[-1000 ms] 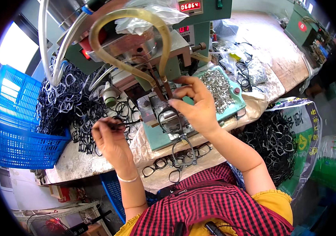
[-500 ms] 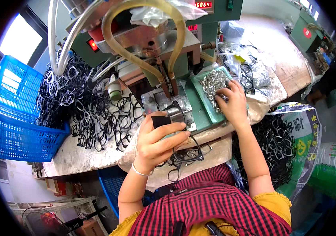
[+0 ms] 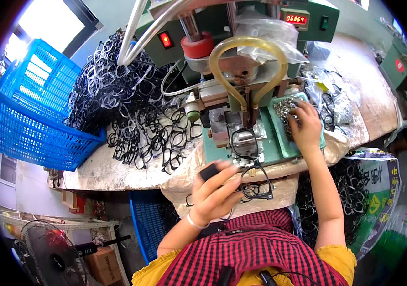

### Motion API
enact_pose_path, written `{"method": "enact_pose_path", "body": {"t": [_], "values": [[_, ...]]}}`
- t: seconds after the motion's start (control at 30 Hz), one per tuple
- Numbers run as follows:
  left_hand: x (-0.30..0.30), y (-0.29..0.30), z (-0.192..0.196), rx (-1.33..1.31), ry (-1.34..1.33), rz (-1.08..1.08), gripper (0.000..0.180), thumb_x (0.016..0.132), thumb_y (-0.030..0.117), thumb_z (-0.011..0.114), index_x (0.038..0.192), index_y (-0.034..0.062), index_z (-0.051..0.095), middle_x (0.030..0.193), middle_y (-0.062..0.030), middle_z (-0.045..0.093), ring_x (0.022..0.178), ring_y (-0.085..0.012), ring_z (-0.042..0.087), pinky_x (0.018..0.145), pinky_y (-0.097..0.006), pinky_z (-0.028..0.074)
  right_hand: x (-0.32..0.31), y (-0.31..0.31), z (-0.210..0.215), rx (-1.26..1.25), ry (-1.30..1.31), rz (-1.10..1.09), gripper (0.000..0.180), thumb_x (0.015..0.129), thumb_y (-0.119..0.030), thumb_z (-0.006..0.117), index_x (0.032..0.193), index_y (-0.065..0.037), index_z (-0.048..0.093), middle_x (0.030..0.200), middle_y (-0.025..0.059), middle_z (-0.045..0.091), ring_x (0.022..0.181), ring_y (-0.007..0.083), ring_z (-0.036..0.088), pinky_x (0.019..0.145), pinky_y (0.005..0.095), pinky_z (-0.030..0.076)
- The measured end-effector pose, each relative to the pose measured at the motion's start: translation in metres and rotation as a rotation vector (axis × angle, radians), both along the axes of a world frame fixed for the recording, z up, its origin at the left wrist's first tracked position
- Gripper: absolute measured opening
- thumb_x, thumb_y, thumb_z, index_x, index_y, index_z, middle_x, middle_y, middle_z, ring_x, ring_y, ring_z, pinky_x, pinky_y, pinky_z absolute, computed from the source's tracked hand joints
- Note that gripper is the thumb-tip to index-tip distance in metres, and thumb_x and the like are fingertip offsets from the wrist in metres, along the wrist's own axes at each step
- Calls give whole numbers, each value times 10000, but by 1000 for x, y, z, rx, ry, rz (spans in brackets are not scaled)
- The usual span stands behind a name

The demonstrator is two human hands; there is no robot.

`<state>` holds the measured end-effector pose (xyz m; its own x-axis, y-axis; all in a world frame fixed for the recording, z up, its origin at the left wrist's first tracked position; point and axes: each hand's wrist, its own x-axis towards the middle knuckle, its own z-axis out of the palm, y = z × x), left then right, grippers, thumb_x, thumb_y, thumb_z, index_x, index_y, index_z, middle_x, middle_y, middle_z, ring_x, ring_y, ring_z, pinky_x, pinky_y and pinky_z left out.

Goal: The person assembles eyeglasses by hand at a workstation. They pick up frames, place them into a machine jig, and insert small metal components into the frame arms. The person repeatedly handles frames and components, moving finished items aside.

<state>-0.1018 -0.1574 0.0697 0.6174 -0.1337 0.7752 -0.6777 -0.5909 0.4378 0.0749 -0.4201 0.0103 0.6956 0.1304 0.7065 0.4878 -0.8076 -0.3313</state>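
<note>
Head view: the left hand (image 3: 215, 193) grips a black eyeglass frame (image 3: 256, 183) by one end, held just above the counter (image 3: 103, 167) edge in front of the green press machine (image 3: 241, 95). The right hand (image 3: 305, 125) rests with fingers curled, picking in the green tray of small metal parts (image 3: 284, 107); I judge it should pinch a single piece cleanly and keep the frame level and steady. Another frame (image 3: 244, 142) sits on the fixture.

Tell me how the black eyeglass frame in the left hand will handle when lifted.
The frame is thin open plastic, so probably very light. It keeps its shape while the left hand pinches one end, so fairly stiff. Its slim rims may snag others in the pile.
</note>
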Motion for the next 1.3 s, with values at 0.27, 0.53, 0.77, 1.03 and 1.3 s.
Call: {"method": "enact_pose_path", "body": {"t": [0.27, 0.53, 0.77, 1.03, 1.3], "values": [[-4, 85, 52, -106, -340, 592, 158, 965, -68, 554, 1072, -33, 665, 1111, -158, 684, 1057, -260, 644, 967, -359, 523, -35, -20, -27, 1214, 321, 15, 134, 933, -69, 684, 1033, 1, 741, 996, 33, 724, 940, 91, 629, 870, 236, 473], [162, 185, -74, 906, 296, 301, 131, 776, -29, 563, 844, 64, 626, 767, -140, 610, 847, -338, 603, 955, -432, 476, -12, 19, 4, 1045, 354, 124, 134, 907, -80, 721, 1021, -11, 737, 901, 8, 727, 834, 66, 634, 780, 217, 495], [127, 189, -58, -7, 482, 299, 279, 816, -11, 710, 1086, 20, 650, 950, -109, 696, 879, -250, 675, 820, -315, 519, -69, -30, -11, 674, 238, -139, 143, 841, -27, 730, 983, -16, 743, 958, 80, 729, 928, 197, 675, 874, 303, 497], [107, 146, -58, -1273, 684, -230, 322, 1054, 288, 534, 1287, 66, 544, 970, -56, 604, 827, -190, 587, 808, -388, 534, -56, 38, 59, 614, 165, 296, 128, 814, 3, 714, 940, -17, 731, 928, 120, 721, 901, 268, 679, 828, 348, 514], [82, 96, -82, -1147, 506, -15, 242, 1068, 218, 525, 1206, 26, 575, 1047, -100, 673, 860, -212, 685, 810, -380, 595, -54, 94, 55, 995, 331, 495, 314, 807, 9, 718, 1094, 21, 590, 984, 82, 684, 899, 149, 669, 835, 290, 512]]}}
